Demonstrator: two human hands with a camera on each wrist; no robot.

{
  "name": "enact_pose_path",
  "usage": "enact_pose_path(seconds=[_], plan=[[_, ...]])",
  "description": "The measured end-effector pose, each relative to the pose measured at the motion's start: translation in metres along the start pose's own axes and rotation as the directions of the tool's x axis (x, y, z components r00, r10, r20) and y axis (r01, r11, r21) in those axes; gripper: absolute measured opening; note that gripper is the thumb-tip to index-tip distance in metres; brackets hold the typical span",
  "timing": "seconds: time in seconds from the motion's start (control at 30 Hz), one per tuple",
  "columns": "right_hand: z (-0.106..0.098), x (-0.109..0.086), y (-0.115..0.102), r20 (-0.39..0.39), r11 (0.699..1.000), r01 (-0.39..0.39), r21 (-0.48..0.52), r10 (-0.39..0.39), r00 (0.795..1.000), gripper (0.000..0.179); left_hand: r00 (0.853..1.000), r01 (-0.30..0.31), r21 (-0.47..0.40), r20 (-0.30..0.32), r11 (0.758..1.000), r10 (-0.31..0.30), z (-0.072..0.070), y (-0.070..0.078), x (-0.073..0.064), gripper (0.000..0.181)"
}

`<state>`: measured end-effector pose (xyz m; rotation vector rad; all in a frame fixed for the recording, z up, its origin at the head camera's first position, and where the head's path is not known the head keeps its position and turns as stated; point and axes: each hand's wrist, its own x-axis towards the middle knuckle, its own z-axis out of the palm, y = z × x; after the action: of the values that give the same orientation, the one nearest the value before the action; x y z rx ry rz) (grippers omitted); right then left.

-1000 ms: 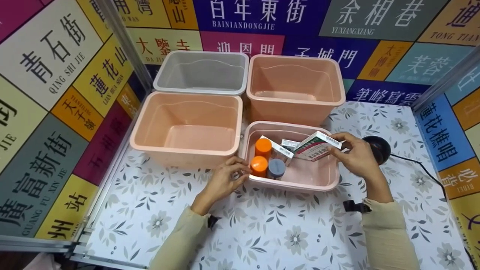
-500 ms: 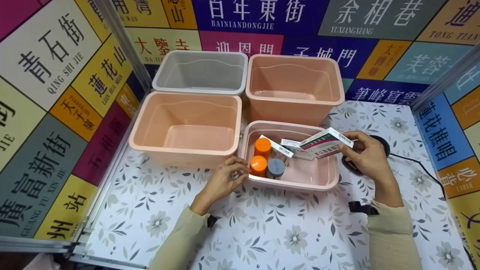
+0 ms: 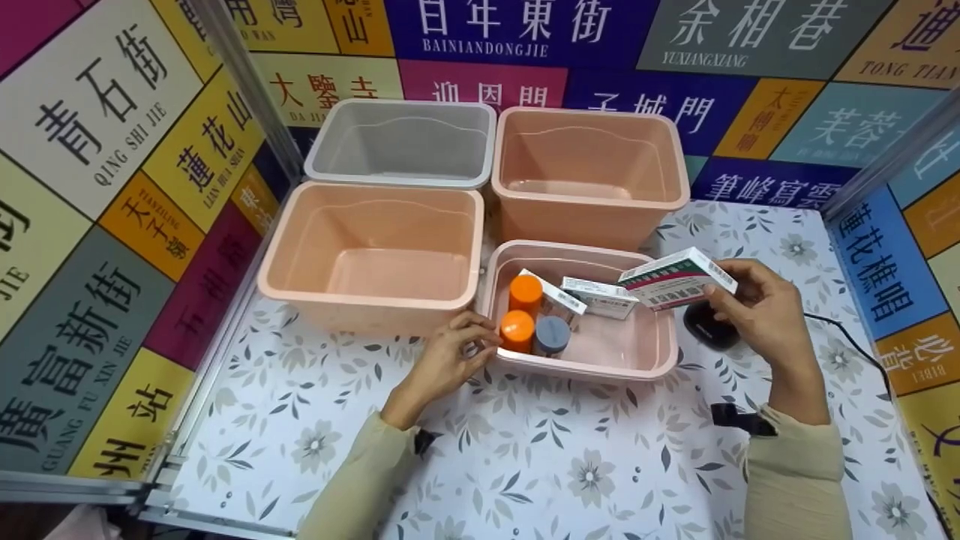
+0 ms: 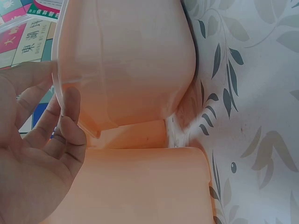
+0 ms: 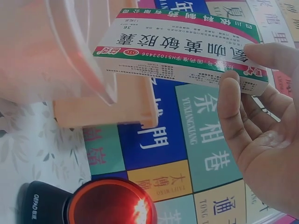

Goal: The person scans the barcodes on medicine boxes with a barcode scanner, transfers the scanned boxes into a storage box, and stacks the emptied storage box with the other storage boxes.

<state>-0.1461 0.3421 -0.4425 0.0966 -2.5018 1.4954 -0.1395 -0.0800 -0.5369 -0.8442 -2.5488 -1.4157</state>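
My right hand [image 3: 769,311] pinches a white medicine box [image 3: 671,279] with green and red bands by one end, tilted above the right rim of the shallow pink bin [image 3: 592,370]. Printed characters cover the medicine box's face in the right wrist view, with thumb and fingers at its end. At the bin's front left corner, my left hand [image 3: 450,356] grips the rim; the left wrist view shows its curled fingers [image 4: 70,105] there. Inside the bin are two orange-capped bottles [image 3: 525,292], a grey-capped bottle [image 3: 553,335] and two white boxes [image 3: 600,298].
Behind stand a grey bin [image 3: 401,146] and two deeper peach bins, one at left [image 3: 375,304] and one at right [image 3: 585,217]. A black scanner [image 3: 709,324] with a red-lit round window [image 5: 112,200] and a cable sits right of the shallow bin. Patterned panels enclose the table.
My right hand has drawn the medicine box up and to the right, from inside the bin to above its right rim. The scanner shows more now. My left hand has stayed put.
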Motion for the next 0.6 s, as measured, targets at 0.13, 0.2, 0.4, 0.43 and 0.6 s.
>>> enact_pose_path(seconds=[0.13,0.2,0.4,0.43,0.6], plan=[[-0.006,-0.004,-0.001,-0.023,1.000,0.000,0.031,0.000,1.000,0.032,1.000,0.010,0.005,0.006,1.000,-0.010,0.000,0.001,0.000,0.010],[-0.008,-0.005,-0.001,-0.034,0.998,-0.018,0.066,0.020,0.999,0.032,1.000,0.012,0.007,0.005,1.000,-0.012,0.000,0.000,0.001,0.010],[-0.015,-0.009,0.003,-0.104,0.998,-0.047,0.030,0.049,0.993,0.032,1.000,0.019,-0.014,0.003,1.000,-0.019,0.000,0.000,0.001,0.011],[-0.016,-0.009,0.003,-0.121,0.999,-0.046,0.016,0.047,0.992,0.032,1.000,0.019,-0.020,0.004,1.000,-0.019,0.000,0.000,0.001,0.011],[-0.020,-0.012,0.005,-0.189,0.998,-0.037,0.055,0.047,0.981,0.029,1.000,0.009,-0.025,0.005,1.000,-0.009,0.000,0.000,0.001,0.012]])
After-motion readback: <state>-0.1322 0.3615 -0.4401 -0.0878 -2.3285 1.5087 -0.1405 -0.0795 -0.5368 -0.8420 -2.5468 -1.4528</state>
